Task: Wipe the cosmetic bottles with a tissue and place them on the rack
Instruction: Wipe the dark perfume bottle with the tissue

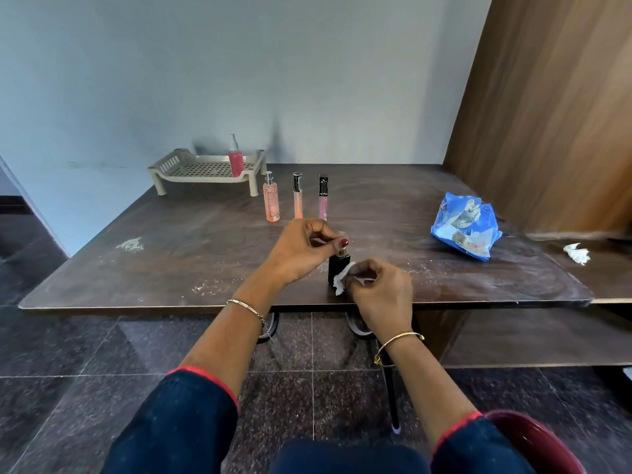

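Your right hand [379,289] has its fingers curled around a white tissue [343,282] and presses it on the side of the little black bottle [337,268]. Your left hand [301,251] pinches the top of that bottle with thumb and finger. The bottle stands up straight on the table [171,254], near the front edge, right between your hands.

To do this well, I think you should hold the top tight so the bottle does not tip. Rub the tissue up and down, then turn the bottle so every side gets clean.

At 12 o'clock, three more stand in a row: a peach spray bottle [271,200], an orange tube [298,196] and a pink tube [323,198]. At 11 o'clock, at the back, is the rack [208,169] with a red bottle [236,162] on it. At 2 o'clock lies a blue packet [466,227]. Far off at 3 o'clock lies a scrunched-up wad [577,253].

The table is dark brown with white dusty marks. Behind it is a pale blue wall [307,80]. A brown wood panel [547,114] stands on the right, and dark floor tiles [68,354] lie below.
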A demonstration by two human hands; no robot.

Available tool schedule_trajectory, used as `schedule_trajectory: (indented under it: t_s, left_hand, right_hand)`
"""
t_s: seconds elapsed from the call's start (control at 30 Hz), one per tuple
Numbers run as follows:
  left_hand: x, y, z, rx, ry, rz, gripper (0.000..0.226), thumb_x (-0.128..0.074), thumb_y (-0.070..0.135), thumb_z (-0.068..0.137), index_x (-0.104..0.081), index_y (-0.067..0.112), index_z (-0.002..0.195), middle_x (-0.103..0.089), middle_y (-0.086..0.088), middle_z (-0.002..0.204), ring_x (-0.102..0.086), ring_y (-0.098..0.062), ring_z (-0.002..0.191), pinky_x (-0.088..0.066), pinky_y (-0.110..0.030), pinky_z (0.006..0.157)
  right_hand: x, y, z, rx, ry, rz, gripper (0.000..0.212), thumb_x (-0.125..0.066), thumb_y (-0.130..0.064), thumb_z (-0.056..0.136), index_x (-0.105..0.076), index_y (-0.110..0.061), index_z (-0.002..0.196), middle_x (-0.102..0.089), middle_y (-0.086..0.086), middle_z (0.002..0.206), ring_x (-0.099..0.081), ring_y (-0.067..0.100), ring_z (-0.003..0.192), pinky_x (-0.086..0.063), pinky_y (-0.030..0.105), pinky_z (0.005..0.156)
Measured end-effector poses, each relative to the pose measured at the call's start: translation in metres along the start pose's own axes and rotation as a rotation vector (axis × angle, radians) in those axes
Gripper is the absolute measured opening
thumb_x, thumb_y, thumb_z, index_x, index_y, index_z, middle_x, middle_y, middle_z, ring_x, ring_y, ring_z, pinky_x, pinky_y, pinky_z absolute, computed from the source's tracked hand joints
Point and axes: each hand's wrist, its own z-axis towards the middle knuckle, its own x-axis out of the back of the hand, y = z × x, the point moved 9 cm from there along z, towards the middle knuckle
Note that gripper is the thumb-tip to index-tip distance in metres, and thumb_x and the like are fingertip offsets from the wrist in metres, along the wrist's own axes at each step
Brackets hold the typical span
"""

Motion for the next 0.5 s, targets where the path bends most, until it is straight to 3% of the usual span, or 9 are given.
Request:
schedule_trajectory:
  t_s: [0.1, 0.2, 0.33, 0.4, 0.5]
  left_hand:
    - [-0.002, -0.002, 0.000, 0.008, 0.018, -0.016, 0.014, -0.073, 0.008, 0.079, -0.069, -0.002, 0.087, -0.073, -0.005, 0.096, -0.070, -0.017, 0.092, -0.054, -0.034, 0.092]
    - [-0.004, -0.001, 0.001, 0.003, 0.034, -0.018, 0.011, -0.074, 0.008, 0.079, -0.070, 0.000, 0.085, -0.073, -0.006, 0.095, -0.069, -0.020, 0.091, -0.054, -0.037, 0.092]
    - [-0.002, 0.000, 0.000, 0.003, 0.033, -0.008, 0.014, -0.073, 0.009, 0.079, -0.069, -0.003, 0.086, -0.073, -0.005, 0.092, -0.069, -0.016, 0.088, -0.054, -0.034, 0.091]
    - [-0.001, 0.002, -0.002, 0.003, 0.022, -0.011, 0.014, -0.072, 0.009, 0.080, -0.069, -0.003, 0.088, -0.073, -0.005, 0.093, -0.068, -0.014, 0.087, -0.054, -0.034, 0.092]
    - [0.000, 0.002, -0.004, 0.005, 0.004, 0.007, 0.016, -0.070, 0.010, 0.083, -0.068, -0.003, 0.092, -0.073, -0.007, 0.100, -0.068, -0.016, 0.095, -0.051, -0.037, 0.096]
  right_hand:
    - [-0.004, 0.009, -0.008, -0.004, -0.008, -0.209, 0.006, -0.072, -0.024, 0.070, -0.070, -0.029, 0.072, -0.071, -0.012, 0.073, -0.066, 0.010, 0.073, -0.050, 0.025, 0.064]
    - [-0.002, 0.007, -0.007, -0.009, 0.004, -0.197, 0.005, -0.073, -0.025, 0.069, -0.070, -0.030, 0.070, -0.070, -0.013, 0.072, -0.065, 0.011, 0.073, -0.052, 0.029, 0.068]
    - [0.009, 0.000, -0.002, -0.056, 0.039, -0.003, 0.006, -0.074, -0.024, 0.073, -0.071, -0.030, 0.071, -0.070, -0.015, 0.073, -0.062, 0.003, 0.071, -0.050, 0.024, 0.064]
    - [0.010, -0.005, 0.004, -0.050, 0.045, 0.149, 0.014, -0.073, -0.016, 0.076, -0.071, -0.030, 0.074, -0.069, -0.018, 0.073, -0.063, -0.004, 0.072, -0.049, 0.015, 0.067]
    - [0.001, -0.008, 0.012, -0.059, 0.002, 0.331, 0.024, -0.068, -0.004, 0.081, -0.070, -0.027, 0.084, -0.068, -0.015, 0.077, -0.066, 0.001, 0.075, -0.052, 0.016, 0.073]
